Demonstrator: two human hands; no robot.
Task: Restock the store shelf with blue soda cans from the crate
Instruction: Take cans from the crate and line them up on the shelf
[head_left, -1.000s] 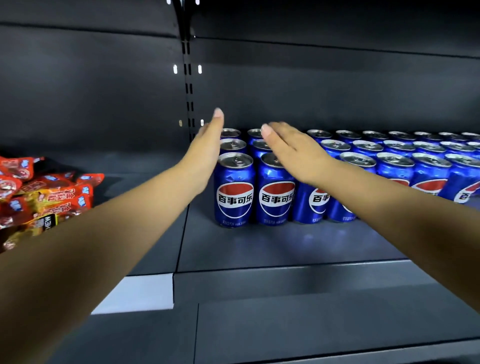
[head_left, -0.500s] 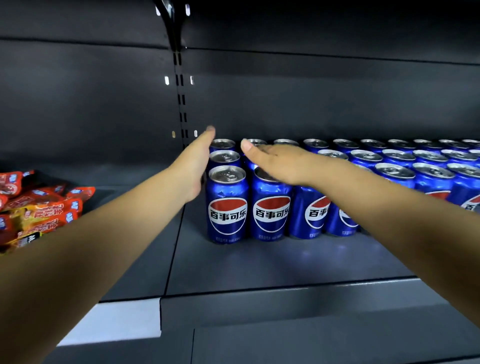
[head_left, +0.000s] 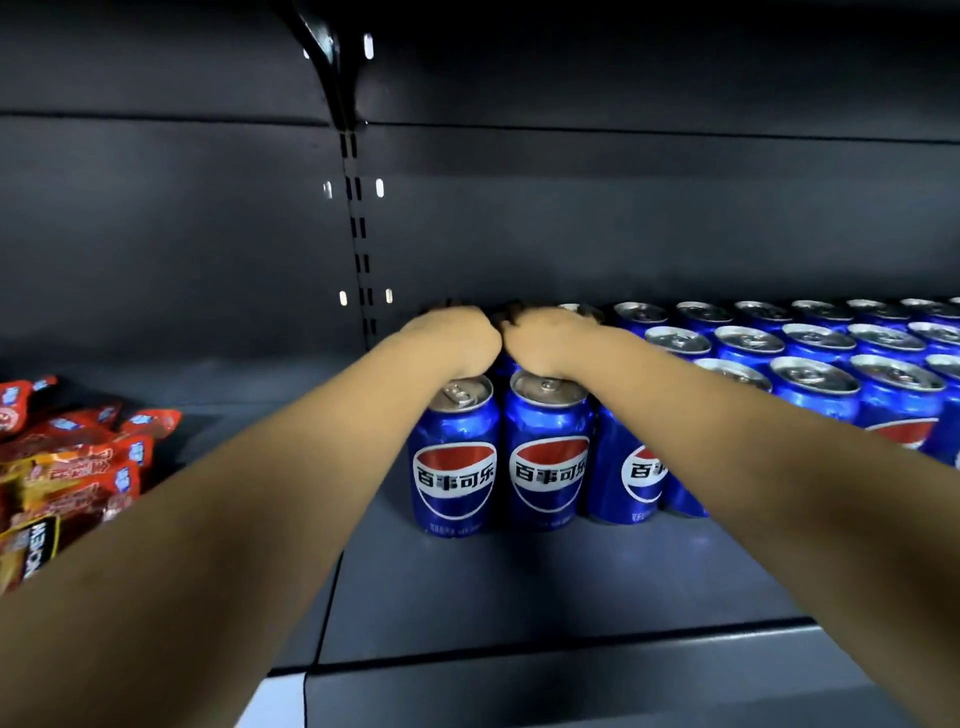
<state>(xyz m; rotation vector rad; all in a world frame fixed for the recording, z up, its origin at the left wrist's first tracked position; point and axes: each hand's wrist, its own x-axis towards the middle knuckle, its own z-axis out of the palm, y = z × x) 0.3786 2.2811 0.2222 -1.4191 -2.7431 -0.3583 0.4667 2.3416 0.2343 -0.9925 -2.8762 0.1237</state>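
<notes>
While both hands reach over the front-row blue soda cans (head_left: 454, 457) on the shelf (head_left: 545, 582), left hand (head_left: 449, 340) and right hand (head_left: 545, 340) curl downward behind that row; whether the fingers grip hidden cans cannot be told. Dragging forward risks toppling the front row off the shelf edge; no crate is visible

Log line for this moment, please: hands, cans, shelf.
left hand: reaching behind cans | right hand: same, fingers hidden | blue cans: upright rows | shelf: front strip bare

A shop. Dark metal shelf (head_left: 519, 587) carries rows of identical blue soda cans (head_left: 810, 384). Snack packets (head_left: 78, 467) lie alongside.
</notes>
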